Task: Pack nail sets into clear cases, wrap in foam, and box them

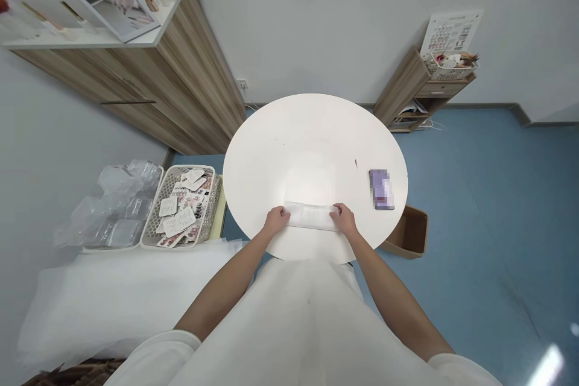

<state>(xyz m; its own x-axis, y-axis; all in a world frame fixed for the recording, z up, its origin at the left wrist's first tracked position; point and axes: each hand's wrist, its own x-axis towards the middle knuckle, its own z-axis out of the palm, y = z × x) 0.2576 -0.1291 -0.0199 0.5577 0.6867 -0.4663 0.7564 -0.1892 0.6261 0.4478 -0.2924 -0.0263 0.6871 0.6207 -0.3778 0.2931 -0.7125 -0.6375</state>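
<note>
Left hand (277,221), right hand (344,219) level — pinching white sheet (312,216) by ends.

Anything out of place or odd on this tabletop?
A small brown speck shows on the white table beyond the right hand; it stands out against the pale surface. Too small to identify.

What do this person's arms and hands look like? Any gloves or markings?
The left hand and right hand are bare, without gloves. The forearms are uncovered too, with no watch or cable visible. White sleeves end near the elbows, plain, with no markings showing.
</note>
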